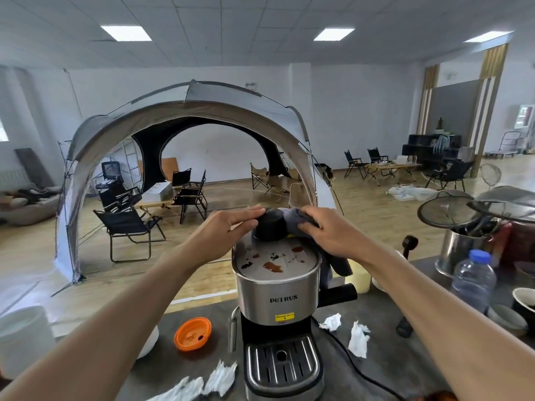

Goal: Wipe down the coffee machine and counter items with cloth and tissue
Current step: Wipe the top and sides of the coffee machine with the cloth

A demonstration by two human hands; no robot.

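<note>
Grey worktop point(376, 357) carries machine point(278, 287), top stained. Left hand point(231, 224) steadies the cap point(267, 227); right hand point(324, 230) clamps cloth point(295, 217) against it. Next, judged: wipe the stains.

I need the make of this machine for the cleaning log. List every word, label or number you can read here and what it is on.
"PETRUS": on the steel front of the coffee machine.
Yellow sticker below the brand name: has print, too small to read.
Plastic bottle on the right: no readable label.
Nothing else legible.

The right hand point(324, 230) and cloth point(295, 217) hide the cap's point(267, 225) far side.
</note>
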